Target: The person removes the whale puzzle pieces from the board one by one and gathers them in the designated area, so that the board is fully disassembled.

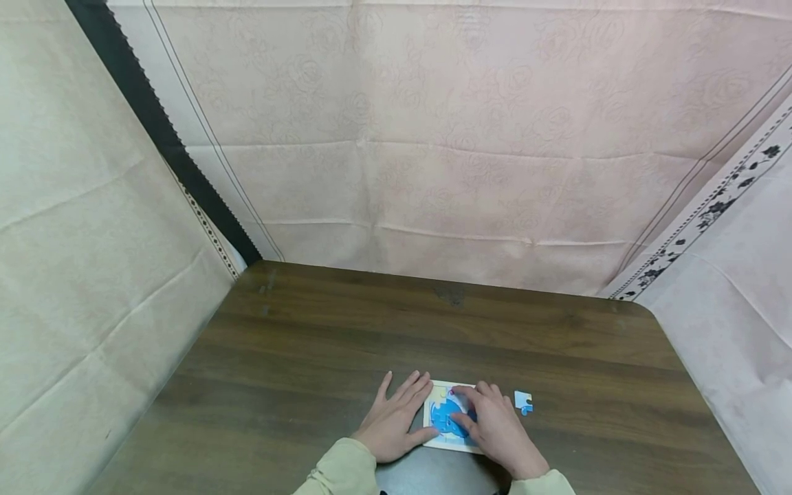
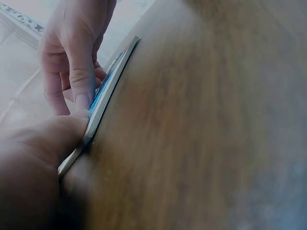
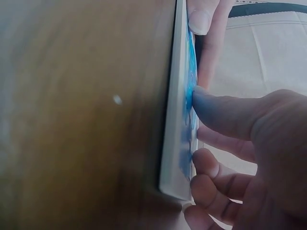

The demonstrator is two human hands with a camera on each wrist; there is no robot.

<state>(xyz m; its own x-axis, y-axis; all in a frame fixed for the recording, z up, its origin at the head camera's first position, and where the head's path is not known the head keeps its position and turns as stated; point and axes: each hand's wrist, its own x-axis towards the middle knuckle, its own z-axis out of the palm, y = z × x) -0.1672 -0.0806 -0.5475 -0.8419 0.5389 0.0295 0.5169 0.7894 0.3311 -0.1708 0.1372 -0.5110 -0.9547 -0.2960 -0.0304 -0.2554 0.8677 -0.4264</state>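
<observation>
My outstretched left hand (image 1: 394, 425) touches the puzzle (image 1: 442, 414) at its left edge; my right hand (image 1: 497, 427), unclenched, touches its top.

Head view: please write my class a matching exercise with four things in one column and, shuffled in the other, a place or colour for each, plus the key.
Things
1. Loose jigsaw piece
2. Left hand
3. Tabletop
4. Left sleeve

Places and colours
A. Pale yellow-green
B. Brown with wood grain
C. Lying to the right of the puzzle board
D. At the puzzle board's left edge

Pairs: 1-C, 2-D, 3-B, 4-A
</observation>
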